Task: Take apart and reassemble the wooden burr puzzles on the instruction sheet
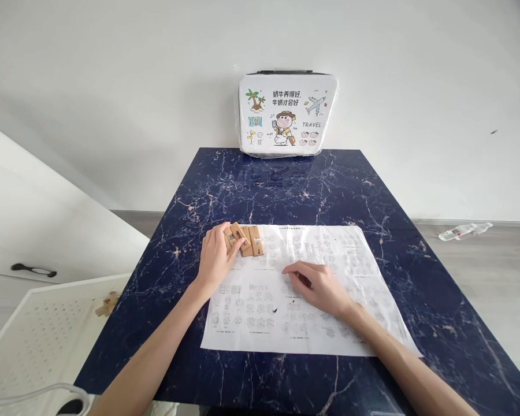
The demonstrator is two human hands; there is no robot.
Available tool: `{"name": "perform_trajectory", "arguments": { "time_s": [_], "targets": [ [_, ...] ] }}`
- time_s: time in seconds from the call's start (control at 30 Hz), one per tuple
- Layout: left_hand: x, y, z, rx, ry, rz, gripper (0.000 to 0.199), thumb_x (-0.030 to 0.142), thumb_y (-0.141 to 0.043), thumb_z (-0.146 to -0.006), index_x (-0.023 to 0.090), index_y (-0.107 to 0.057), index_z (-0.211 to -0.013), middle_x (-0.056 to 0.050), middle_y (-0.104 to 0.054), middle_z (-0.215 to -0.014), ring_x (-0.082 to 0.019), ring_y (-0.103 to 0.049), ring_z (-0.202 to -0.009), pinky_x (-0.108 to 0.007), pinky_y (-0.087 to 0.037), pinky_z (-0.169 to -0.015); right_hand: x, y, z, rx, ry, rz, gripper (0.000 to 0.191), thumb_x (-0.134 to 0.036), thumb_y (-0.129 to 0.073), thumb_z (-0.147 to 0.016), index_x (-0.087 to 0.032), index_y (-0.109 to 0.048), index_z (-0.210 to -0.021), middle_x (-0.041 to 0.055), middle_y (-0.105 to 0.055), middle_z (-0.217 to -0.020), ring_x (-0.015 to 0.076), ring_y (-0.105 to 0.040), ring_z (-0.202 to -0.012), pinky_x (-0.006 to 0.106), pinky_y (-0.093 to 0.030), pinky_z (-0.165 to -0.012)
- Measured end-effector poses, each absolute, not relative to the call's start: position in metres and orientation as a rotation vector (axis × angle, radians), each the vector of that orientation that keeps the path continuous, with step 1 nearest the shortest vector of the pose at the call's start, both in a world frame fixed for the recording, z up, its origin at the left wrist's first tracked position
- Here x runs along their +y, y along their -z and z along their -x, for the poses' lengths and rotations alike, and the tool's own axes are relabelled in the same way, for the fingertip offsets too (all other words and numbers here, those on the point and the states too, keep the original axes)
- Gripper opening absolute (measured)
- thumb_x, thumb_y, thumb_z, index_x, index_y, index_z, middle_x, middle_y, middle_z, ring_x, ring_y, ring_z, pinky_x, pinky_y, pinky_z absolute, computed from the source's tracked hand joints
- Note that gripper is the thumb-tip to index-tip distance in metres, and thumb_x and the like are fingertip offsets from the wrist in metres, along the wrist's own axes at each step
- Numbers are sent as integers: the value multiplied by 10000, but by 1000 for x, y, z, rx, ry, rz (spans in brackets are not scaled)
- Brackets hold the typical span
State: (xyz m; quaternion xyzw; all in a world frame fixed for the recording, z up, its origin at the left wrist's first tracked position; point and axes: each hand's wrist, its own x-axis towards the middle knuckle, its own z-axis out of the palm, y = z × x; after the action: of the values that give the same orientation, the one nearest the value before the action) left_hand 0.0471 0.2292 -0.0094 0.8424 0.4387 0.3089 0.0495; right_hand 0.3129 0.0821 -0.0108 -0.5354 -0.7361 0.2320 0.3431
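My left hand [215, 252] is closed on a small light-brown wooden block [240, 233] with a slot and a dark mark, its thumb pressed along the near side. Under and beside it lie several similar wooden blocks [256, 241], side by side near the top left of a printed sheet [260, 274]. The left fingers partly cover some of these. Resting on the middle of the sheet, my right hand [320, 284] has its index finger stretched out to the left and the other fingers loosely bent. Nothing shows in it.
A white cartoon-printed case [288, 115] in clear wrap stands at the back of the dark blue marbled table [281, 196]. On the floor at right lies a clear plastic bottle [464, 231]. At lower left are a white perforated surface [39, 329] and a pale cable [39, 393].
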Motion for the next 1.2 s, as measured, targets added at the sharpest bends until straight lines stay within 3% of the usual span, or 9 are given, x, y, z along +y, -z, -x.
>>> {"name": "perform_trajectory", "arguments": {
  "time_s": [0.3, 0.57, 0.7, 0.9, 1.03, 1.2],
  "targets": [
    [222, 5, -52, 1411, -906, -2705, 459, 482, -512, -1093, 142, -471, -1398, -219, -632, -1309, -373, -616, -1172, -504, -521, -978, 83, 9, -313, -1908, -603, 1392, 233, -225, -467, -1078, -213, -692, -1138, 31, -724, -790, 113, -443, -456, 295, -323, -456],
    [241, 1, -37, 1578, -788, -2795, 542, 634, -545, -1042, 130, -637, -1218, -189, -695, -1131, -374, -642, -1044, -467, -515, -900, 82, 10, -313, -1890, -604, 1421, 234, -233, -473, -1067, -207, -699, -1121, 30, -711, -771, 119, -464, -474, 295, -341, -480],
    [248, 0, -29, 1575, -876, -2748, 514, 626, -565, -1035, 139, -678, -1153, -172, -716, -1072, -360, -652, -1006, -471, -530, -916, 82, 9, -313, -1888, -605, 1427, 232, -233, -478, -1062, -211, -702, -1117, 22, -701, -755, 121, -469, -490, 292, -344, -495],
    [229, -12, -40, 1230, -1082, -2700, 509, 616, -581, -1035, 163, -656, -1254, -133, -707, -1090, -311, -662, -1026, -440, -567, -898, 83, 9, -315, -1852, -662, 1439, 225, -239, -490, -1060, -212, -706, -1116, 11, -671, -729, 121, -459, -490, 293, -327, -489],
    [197, -16, -62, 766, -1042, -2714, 598, 672, -554, -1032, 162, -619, -1337, -106, -723, -1063, -269, -690, -967, -435, -598, -878, 85, 12, -317, -1797, -721, 1457, 226, -248, -508, -1062, -223, -725, -1120, 1, -654, -711, 120, -445, -487, 289, -325, -481],
    [167, -14, -80, 445, -839, -2745, 717, 734, -584, -978, 125, -607, -1356, -131, -735, -1091, -291, -696, -1002, -455, -612, -888, 85, 11, -317, -1777, -715, 1455, 228, -244, -514, -1052, -227, -736, -1099, -11, -645, -687, 118, -442, -486, 285, -344, -491]
  ]
}}
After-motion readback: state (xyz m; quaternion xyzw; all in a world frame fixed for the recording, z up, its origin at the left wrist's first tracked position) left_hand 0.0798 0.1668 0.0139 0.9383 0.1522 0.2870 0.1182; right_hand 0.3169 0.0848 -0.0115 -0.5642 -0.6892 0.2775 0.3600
